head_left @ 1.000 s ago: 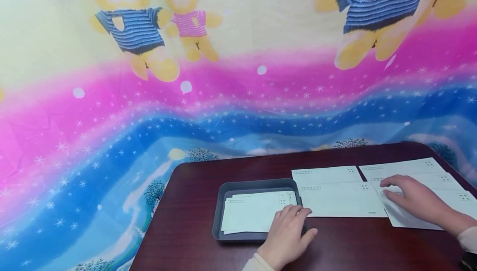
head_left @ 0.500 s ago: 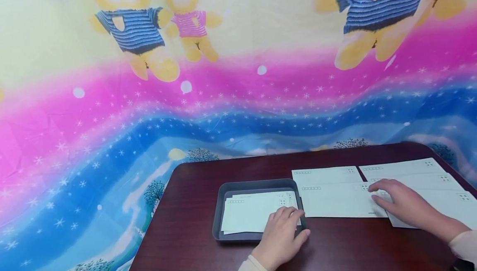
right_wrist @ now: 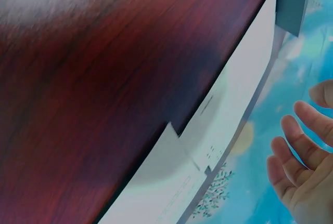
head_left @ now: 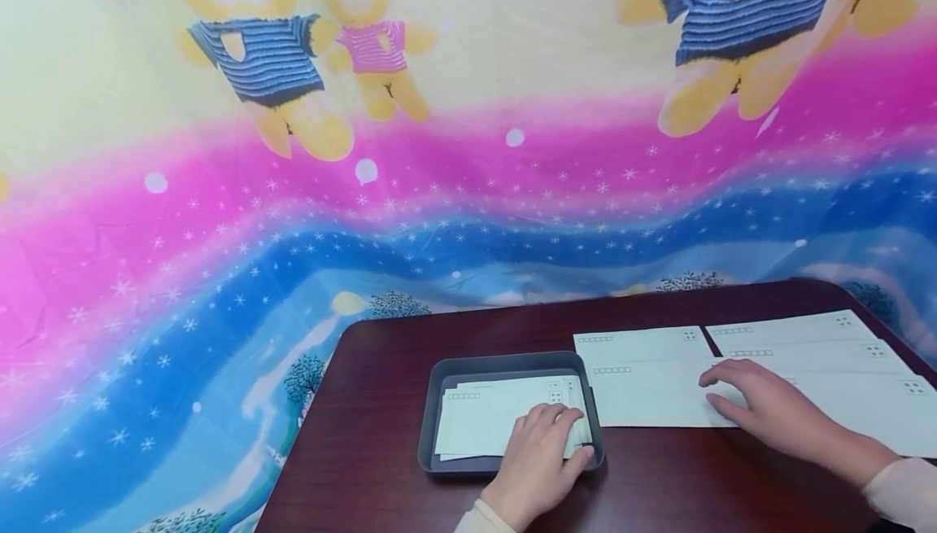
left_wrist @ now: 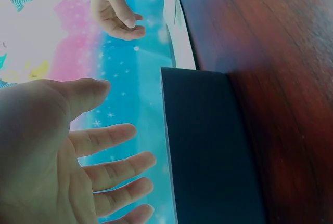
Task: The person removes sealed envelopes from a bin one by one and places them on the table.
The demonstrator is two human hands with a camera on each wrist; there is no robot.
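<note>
White envelopes [head_left: 483,423] lie stacked in a dark grey tray [head_left: 432,370] on the table. Over the tray's right part hovers my left hand [head_left: 538,456], its fingers spread and holding nothing; the left wrist view shows the palm and the tray's dark side wall [left_wrist: 208,146]. My right hand [head_left: 769,407] is above the envelopes [head_left: 651,395] laid out right of the tray, fingers loosely bent with nothing between them. In the right wrist view, those fingers [right_wrist: 304,143] are apart from the envelopes [right_wrist: 229,94] below.
The dark reddish-brown table [head_left: 366,403] has rounded back corners. More envelopes [head_left: 864,391] overlap in a right-hand group, reaching toward the table's right edge. Behind the table hangs a cloth [head_left: 468,150] printed with teddy bears and snowflakes.
My right hand has moved left, from the right-hand envelopes toward the nearer group. My left hand has shifted a little left, farther over the tray. The envelopes in the tray look unchanged.
</note>
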